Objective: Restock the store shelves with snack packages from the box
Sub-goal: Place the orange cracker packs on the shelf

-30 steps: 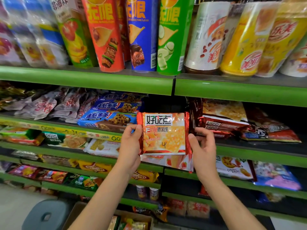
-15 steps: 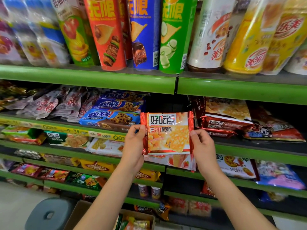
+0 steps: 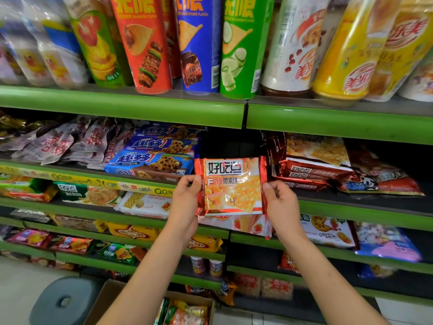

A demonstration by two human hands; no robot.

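I hold a red and orange cracker package (image 3: 232, 186) flat and face up in front of the second shelf. My left hand (image 3: 186, 199) grips its left edge and my right hand (image 3: 280, 202) grips its right edge. A "4" is written on the wrapper. Right behind it is a dark gap on the shelf (image 3: 232, 143). To the gap's right lies a stack of the same red cracker packages (image 3: 311, 172). Down at the bottom stands the cardboard box (image 3: 110, 299), with several snack packs (image 3: 187, 313) inside.
Blue cookie packs (image 3: 152, 160) lie left of the gap. Tall chip tubes (image 3: 145, 43) and cups stand on the green top shelf (image 3: 121, 106). Lower green shelves hold more biscuits. A grey stool (image 3: 63, 301) stands left of the box on the floor.
Both hands have lifted the package slightly and brought it closer to the shelf gap. The right hand has closed tighter on its edge.
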